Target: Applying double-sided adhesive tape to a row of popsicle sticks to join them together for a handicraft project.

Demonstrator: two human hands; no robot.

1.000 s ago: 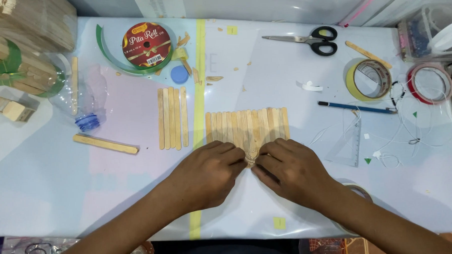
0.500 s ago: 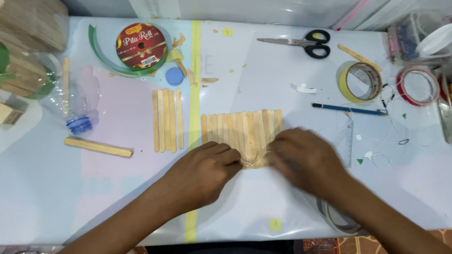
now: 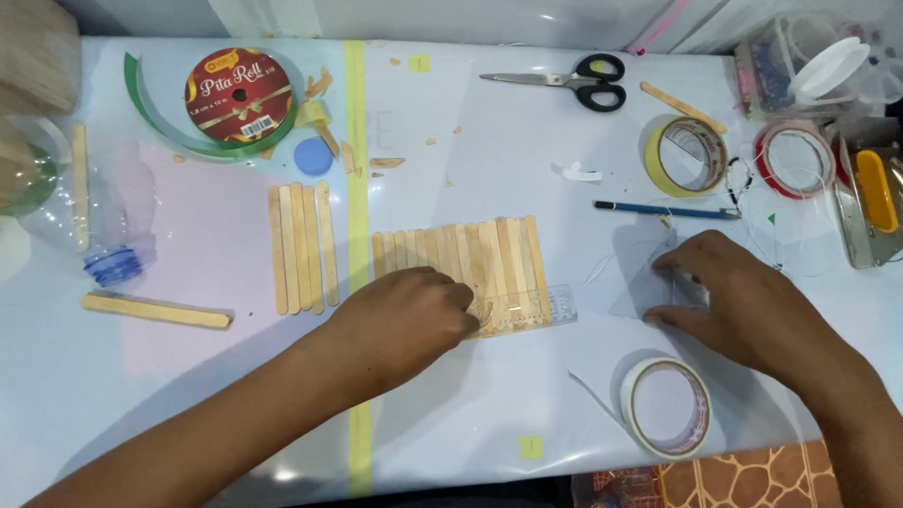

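In the head view, the left hand (image 3: 406, 321) is laid palm down on the lower left corner of the stick panel (image 3: 462, 269), a flat row of wooden sticks placed side by side near the middle of the desk (image 3: 106, 396). Its fingers (image 3: 453, 299) are curled narrow and pressed on the sticks; nothing is gripped between them. The forearm comes in from the lower left corner of the picture.

The right hand (image 3: 743, 304) is held flat on the desk, well to the right of the panel and apart from it. Its fingers (image 3: 677, 266) are spread loosely and point left. Whether something thin is pinched under them cannot be told. A strip of clear tape (image 3: 533, 309) is seen along the lower edge of the panel, and its end sticks out past the right edge.

Four loose sticks (image 3: 299, 247) are lying just left of the panel. A white tape roll (image 3: 667, 407) is found near the front edge of the desk, below the right hand. A blue pencil (image 3: 665, 211) lies above this hand. Some open room is left between the panel and the right hand.
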